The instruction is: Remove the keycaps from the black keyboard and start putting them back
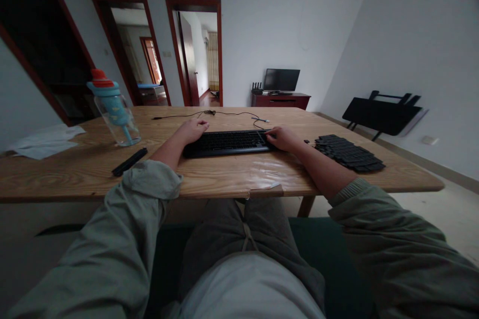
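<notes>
Black keyboard (228, 142); blue bottle (114, 109)

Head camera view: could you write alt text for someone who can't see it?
A seated person's left hand and right hand rest on the two ends of a black keyboard on a wooden table. A pile of loose black keycaps lies to the right, a water bottle to the left.

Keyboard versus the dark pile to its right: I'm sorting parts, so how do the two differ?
The keyboard is one long flat unit; the pile is many small loose pieces heaped together. The left hand and right hand rest on the keyboard's two ends; no hand touches the pile. A cable lies just behind the keyboard, none by the pile. Both are black and lie on the table.
</notes>
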`<control>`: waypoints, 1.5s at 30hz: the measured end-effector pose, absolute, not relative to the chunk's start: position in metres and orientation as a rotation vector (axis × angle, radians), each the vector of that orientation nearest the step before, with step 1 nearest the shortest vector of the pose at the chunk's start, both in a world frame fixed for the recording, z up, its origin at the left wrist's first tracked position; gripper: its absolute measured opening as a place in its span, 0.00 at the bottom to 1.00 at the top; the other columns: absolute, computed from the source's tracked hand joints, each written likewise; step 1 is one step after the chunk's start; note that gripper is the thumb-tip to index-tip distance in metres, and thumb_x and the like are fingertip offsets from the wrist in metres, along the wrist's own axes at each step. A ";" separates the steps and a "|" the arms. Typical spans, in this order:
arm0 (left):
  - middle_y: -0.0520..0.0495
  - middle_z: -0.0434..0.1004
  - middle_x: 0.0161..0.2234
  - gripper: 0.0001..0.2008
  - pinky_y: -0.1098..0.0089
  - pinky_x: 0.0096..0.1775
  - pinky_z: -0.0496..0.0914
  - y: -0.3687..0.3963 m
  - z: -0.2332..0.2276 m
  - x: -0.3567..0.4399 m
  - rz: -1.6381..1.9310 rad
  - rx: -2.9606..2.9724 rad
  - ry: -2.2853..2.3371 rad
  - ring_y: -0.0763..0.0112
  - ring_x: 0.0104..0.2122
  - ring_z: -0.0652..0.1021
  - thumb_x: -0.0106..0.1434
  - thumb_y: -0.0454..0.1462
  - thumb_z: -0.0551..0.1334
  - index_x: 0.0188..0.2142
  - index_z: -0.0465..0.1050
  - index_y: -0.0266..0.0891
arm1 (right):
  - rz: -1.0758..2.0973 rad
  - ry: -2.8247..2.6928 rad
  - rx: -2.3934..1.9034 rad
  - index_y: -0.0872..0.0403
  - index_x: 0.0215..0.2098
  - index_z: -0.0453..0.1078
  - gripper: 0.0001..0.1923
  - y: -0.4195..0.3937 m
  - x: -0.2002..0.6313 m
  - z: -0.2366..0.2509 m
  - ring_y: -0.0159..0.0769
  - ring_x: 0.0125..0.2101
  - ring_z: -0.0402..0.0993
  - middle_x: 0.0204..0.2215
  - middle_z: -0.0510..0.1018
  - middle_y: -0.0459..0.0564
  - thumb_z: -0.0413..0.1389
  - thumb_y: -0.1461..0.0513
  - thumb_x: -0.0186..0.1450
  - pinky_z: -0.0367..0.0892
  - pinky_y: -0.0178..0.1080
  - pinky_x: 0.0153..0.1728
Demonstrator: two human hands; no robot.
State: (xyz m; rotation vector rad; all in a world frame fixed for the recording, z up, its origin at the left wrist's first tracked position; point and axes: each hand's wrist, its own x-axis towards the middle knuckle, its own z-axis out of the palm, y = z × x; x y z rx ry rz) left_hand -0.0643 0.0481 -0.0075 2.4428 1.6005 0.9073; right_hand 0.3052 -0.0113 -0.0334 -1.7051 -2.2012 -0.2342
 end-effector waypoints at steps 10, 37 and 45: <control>0.40 0.82 0.47 0.20 0.62 0.51 0.70 0.048 -0.006 -0.064 0.895 2.461 1.588 0.57 0.45 0.79 0.67 0.45 0.56 0.48 0.80 0.38 | -0.312 -2.293 -1.658 0.53 0.51 0.80 0.20 -0.016 0.304 -0.030 0.42 0.45 0.77 0.47 0.82 0.54 0.54 0.57 0.66 0.67 0.37 0.47; 0.40 0.81 0.49 0.20 0.63 0.52 0.70 0.043 -0.005 -0.063 0.859 2.454 1.643 0.57 0.48 0.79 0.67 0.46 0.56 0.48 0.81 0.38 | -0.173 -2.134 -1.698 0.50 0.40 0.78 0.14 -0.010 0.307 -0.037 0.38 0.33 0.73 0.35 0.82 0.51 0.58 0.53 0.63 0.62 0.36 0.34; 0.39 0.82 0.49 0.21 0.62 0.52 0.70 0.046 -0.007 -0.064 0.876 2.445 1.602 0.57 0.47 0.79 0.67 0.46 0.56 0.49 0.80 0.38 | -0.147 -2.123 -1.705 0.50 0.45 0.79 0.14 -0.014 0.301 -0.034 0.38 0.38 0.77 0.40 0.83 0.51 0.58 0.57 0.63 0.66 0.36 0.38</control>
